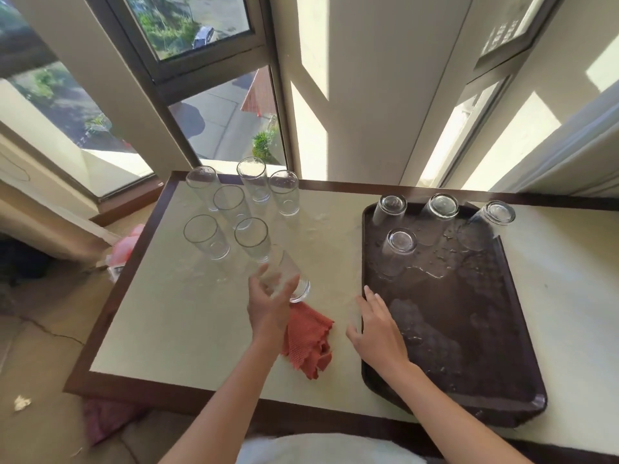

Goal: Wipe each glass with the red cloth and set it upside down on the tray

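Note:
My left hand grips a clear glass, held tilted above the table. The red cloth lies crumpled on the table just below and right of that hand, partly under my wrist. My right hand is open with fingers spread, resting at the left rim of the dark brown tray. Several glasses stand upside down at the far end of the wet tray. Several upright glasses are grouped at the table's far left.
The cream table has a dark wooden border and stands against windows and a white pillar. Water spots mark the table between the glasses and the tray. A pink object sits off the table's left edge.

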The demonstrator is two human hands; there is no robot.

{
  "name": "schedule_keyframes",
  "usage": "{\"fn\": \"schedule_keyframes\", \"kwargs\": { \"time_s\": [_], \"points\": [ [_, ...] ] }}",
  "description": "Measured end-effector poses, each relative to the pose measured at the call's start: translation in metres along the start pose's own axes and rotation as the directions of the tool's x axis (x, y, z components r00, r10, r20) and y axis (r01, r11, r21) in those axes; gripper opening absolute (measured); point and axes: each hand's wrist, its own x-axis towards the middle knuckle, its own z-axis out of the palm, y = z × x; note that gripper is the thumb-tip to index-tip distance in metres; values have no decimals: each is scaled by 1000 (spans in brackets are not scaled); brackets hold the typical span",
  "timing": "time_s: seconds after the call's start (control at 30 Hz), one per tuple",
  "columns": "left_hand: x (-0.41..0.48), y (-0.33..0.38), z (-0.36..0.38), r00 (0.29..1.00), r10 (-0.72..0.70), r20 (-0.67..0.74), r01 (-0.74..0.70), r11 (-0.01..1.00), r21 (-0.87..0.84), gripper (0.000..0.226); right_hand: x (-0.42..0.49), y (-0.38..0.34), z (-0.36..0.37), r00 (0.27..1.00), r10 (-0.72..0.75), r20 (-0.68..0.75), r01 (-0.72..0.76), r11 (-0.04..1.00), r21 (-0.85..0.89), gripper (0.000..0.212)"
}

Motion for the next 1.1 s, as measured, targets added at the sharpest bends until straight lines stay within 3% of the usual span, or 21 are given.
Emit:
{"fn": "schedule_keyframes", "kwargs": {
  "time_s": [0.2,0.3,0.4,0.53,0.63,0.77,0.87,0.93,1.0,1.03,1.1],
  "points": [
    [-43,-11,-75,985,-148,85,163,963,-215,85,-36,-3,14,973,-65,-224,103,982,160,36],
    [-51,-23,-105,977,-189,97,207,949,-236,66,-47,-17,23,941,-132,-311,175,978,115,25],
    [-50,-34,-128,967,-225,115,248,935,-254,49,-48,-36,34,952,-188,-241,216,972,95,30],
    [-41,-40,-153,948,-257,186,298,925,-238,67,-37,-63,57,949,-280,-146,258,954,-150,66],
    [-31,-38,-167,935,-246,257,301,932,-203,74,-22,-77,77,984,-173,-30,159,949,-271,82],
    [-19,-33,-179,912,-234,337,305,937,-173,45,-18,-81,103,996,-62,-63,37,937,-347,67],
    [-12,-27,-184,898,-217,384,287,948,-135,68,-19,-80,114,973,-120,-196,59,954,-293,50],
    [-9,-24,-184,896,-195,399,271,952,-145,74,-18,-84,114,958,-66,-280,20,986,-164,41],
    [-5,-22,-183,892,-174,417,267,947,-178,80,-18,-97,99,940,157,-304,-116,982,149,33],
    [-2,-21,-180,885,-166,434,271,943,-192,83,-19,-107,86,922,301,-242,-193,902,386,30],
    [-1,-16,-173,864,-159,478,284,937,-203,86,-22,-123,61,889,457,-5,-267,527,807,27]
  ]
}}
